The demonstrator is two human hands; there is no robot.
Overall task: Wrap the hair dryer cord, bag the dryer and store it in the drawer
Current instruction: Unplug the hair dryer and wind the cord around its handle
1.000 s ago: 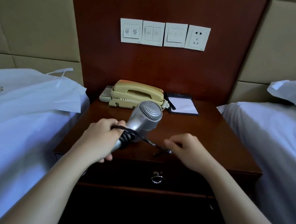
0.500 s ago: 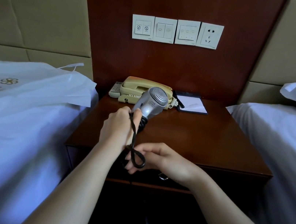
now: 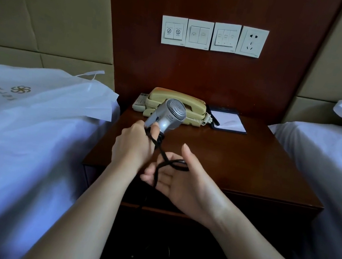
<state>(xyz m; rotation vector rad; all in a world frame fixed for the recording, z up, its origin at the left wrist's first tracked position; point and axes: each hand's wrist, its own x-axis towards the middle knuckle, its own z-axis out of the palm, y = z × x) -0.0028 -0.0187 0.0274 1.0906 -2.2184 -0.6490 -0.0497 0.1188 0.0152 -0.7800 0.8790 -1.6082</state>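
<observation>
Black cord [image 3: 179, 164] partly wound on dryer [image 3: 168, 115] handle, gripped by L hand [image 3: 133, 146] over nightstand [image 3: 238, 161]; loose loop held in curled R hand [image 3: 177, 181]. Est. mid-wrap: bag [image 3: 49, 93] unused on bed [image 3: 16, 161], drawer [image 3: 264, 212] shut.

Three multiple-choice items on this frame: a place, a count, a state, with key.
1. Where does the white bag lie? A on the left bed B on the nightstand C in the drawer
2. How many wall plates hang above the phone? A two B four C six
3. The cord is: A all wound B partly wound C plugged in
Key: 1 A, spread on that bed; 2 B, four side by side; 3 B, a loose loop lies in the right hand.
</observation>
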